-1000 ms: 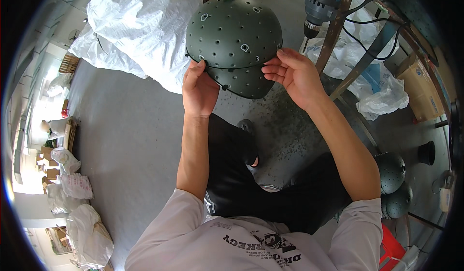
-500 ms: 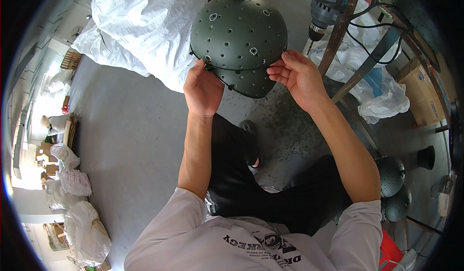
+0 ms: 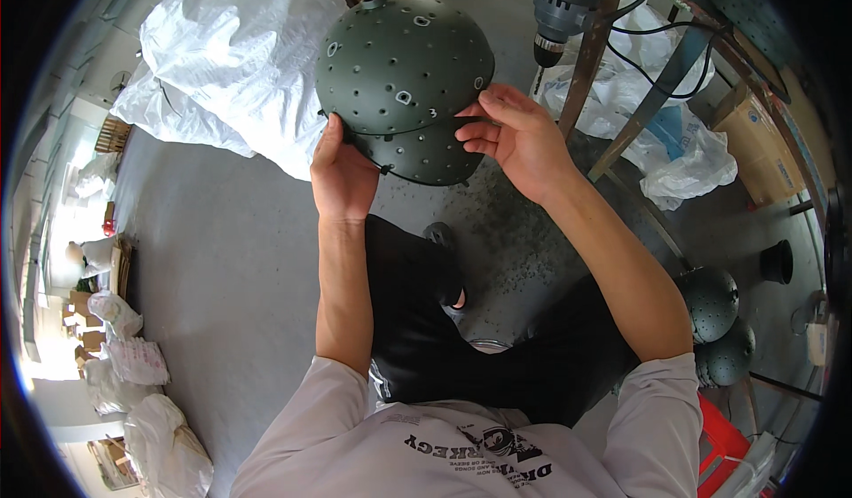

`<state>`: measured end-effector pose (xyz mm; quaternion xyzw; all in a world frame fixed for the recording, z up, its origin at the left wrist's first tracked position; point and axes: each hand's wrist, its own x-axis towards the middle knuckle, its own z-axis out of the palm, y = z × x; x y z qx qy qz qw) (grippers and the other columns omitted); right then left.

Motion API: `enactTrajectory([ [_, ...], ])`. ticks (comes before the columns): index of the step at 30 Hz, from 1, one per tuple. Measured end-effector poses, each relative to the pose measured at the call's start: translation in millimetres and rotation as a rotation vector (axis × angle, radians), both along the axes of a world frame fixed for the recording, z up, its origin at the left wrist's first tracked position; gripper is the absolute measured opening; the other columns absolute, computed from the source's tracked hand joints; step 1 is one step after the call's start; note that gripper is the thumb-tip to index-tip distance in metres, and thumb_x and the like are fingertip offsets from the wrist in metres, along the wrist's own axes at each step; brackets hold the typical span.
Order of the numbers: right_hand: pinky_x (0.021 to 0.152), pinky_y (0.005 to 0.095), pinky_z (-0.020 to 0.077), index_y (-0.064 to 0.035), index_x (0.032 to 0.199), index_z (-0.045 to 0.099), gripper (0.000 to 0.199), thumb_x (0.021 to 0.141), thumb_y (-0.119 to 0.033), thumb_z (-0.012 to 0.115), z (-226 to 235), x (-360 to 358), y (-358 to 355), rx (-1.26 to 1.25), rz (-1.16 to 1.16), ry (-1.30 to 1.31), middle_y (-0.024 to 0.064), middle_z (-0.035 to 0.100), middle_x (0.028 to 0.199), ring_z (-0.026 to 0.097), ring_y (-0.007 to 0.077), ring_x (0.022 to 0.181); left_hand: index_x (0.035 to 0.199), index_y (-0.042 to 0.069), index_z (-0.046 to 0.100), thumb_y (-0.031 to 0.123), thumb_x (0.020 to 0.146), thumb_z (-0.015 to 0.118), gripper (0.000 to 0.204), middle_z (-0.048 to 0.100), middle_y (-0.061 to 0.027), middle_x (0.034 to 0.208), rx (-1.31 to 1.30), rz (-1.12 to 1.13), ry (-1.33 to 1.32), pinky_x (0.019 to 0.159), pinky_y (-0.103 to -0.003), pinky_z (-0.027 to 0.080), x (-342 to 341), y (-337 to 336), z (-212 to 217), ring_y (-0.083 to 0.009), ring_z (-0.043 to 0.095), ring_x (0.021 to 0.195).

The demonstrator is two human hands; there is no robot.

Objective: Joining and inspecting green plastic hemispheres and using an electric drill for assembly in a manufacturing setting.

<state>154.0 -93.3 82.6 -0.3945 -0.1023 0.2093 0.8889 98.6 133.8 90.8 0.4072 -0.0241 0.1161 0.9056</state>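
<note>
A dark green dome shell (image 3: 399, 63) is held up in front of me, dotted with small holes, several of them ringed in white. A short round neck rises from its top. Below its rim shows a second green perforated piece (image 3: 413, 154); whether the two are joined I cannot tell. My left hand (image 3: 344, 171) grips the left rim, thumb outside and fingers hidden behind. At the right rim, my right hand (image 3: 515, 134) pinches the edge with bent fingers.
A power drill (image 3: 564, 14), bit down, hangs on a metal frame (image 3: 593, 63) at right, with black cables. Big white sacks (image 3: 231, 45) lie at left. More green domes (image 3: 710, 303) and a black cup (image 3: 777, 262) are lower right. Dark crumbs (image 3: 510, 249) litter the floor.
The dome has turned and tilted toward the left between my hands; its neck and white rings have shifted left, and another ring shows near the right thumb. The whole view has also shifted slightly.
</note>
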Motion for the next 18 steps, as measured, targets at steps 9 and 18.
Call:
enactTrajectory([
  [9,0.069,0.0316,0.0540,-0.0053,0.109,0.060,0.025,0.098,-0.028,0.058,8.0,1.7,-5.5,0.130,0.149,0.040,0.0156,0.069,0.104,0.066,0.0188,0.068,0.138,0.003,0.047,0.026,0.104,0.043,0.041,0.051,-0.0112,0.141,-0.014,0.053,0.008,0.111,-0.044,0.035,-0.4,6.9,-3.6,-0.0265,0.047,0.131],
  [18,0.065,0.0286,0.0532,-0.0072,0.101,0.064,0.018,0.092,-0.022,0.069,12.3,-3.1,-5.0,0.048,0.079,-0.084,0.0081,0.069,0.094,0.068,0.0158,0.067,0.138,0.004,0.047,0.028,0.105,0.040,0.041,0.055,-0.0118,0.137,-0.055,-0.029,0.069,0.108,-0.044,0.040,1.6,4.4,-2.2,-0.0272,0.051,0.127],
])
